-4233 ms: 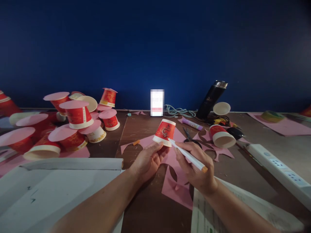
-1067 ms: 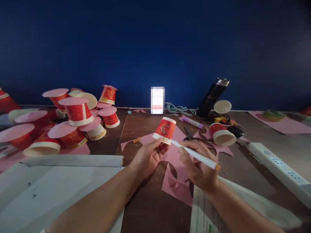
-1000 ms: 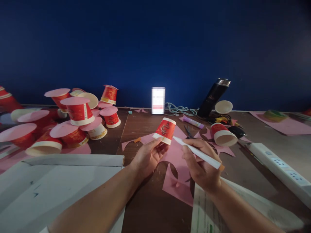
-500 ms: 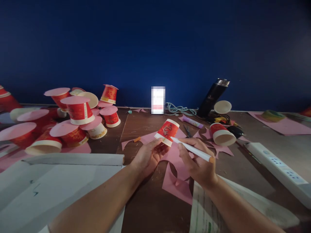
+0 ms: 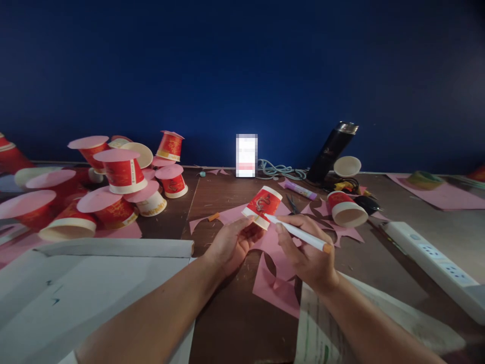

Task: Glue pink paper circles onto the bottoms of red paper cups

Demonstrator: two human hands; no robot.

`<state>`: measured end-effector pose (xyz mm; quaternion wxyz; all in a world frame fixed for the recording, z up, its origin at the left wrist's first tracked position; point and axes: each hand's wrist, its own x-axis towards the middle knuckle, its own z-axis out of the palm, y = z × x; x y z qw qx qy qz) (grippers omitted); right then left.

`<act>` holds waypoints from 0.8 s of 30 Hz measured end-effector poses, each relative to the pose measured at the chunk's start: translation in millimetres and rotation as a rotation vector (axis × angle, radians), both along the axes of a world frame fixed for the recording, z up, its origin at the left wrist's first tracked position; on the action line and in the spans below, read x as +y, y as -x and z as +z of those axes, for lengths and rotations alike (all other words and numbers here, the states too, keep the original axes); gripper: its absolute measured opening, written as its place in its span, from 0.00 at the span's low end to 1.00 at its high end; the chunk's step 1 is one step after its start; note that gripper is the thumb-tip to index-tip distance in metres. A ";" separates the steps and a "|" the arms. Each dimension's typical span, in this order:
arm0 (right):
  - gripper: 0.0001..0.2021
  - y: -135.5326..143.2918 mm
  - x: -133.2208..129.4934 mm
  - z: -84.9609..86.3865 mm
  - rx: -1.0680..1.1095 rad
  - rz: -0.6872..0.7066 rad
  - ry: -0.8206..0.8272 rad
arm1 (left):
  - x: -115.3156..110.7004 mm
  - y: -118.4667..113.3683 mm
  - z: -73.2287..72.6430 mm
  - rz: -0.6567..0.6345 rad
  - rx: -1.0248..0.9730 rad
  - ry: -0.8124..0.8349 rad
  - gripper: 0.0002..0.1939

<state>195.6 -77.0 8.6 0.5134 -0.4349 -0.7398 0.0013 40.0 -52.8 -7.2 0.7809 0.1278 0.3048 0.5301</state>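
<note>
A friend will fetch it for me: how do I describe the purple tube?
By the blue wall, find the tilted black flask. Left of its base and nearer you lies the purple tube; its colour sets it apart from the pink paper scraps and dark scissors beside it.

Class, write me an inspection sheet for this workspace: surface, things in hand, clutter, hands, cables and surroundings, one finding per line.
Surface: dark brown tabletop, small pale specks scattered on it.
Things in hand: red paper cup with a dragon print, tilted; white marker with an orange end, its tip at the cup's lower side, contact unclear.
Clutter: pink paper scraps, partly hidden scissors, purple tube; at left, a jumble of cups, many topped with pink discs.
Hands: left hand grips the cup near its rim; right hand grips the marker.
Cables: pale cable bundled by the wall; white power strip at right.
Surroundings: dark blue wall; other people, nothing seen.
</note>
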 end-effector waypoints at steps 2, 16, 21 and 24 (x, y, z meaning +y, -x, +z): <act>0.07 -0.2 0.4 -0.6 -0.005 -0.004 -0.004 | -0.1 -0.3 0.1 0.001 0.001 0.004 0.05; 0.07 -0.2 0.8 -0.6 -0.019 -0.019 0.003 | 0.4 0.8 0.1 -0.019 -0.015 -0.008 0.05; 0.07 0.0 0.2 0.0 -0.022 -0.018 0.004 | 1.3 1.6 -2.1 -0.017 -0.012 -0.025 0.05; 0.07 0.0 -0.2 0.4 -0.020 -0.022 0.009 | 1.4 1.8 -1.9 -0.018 -0.018 -0.038 0.05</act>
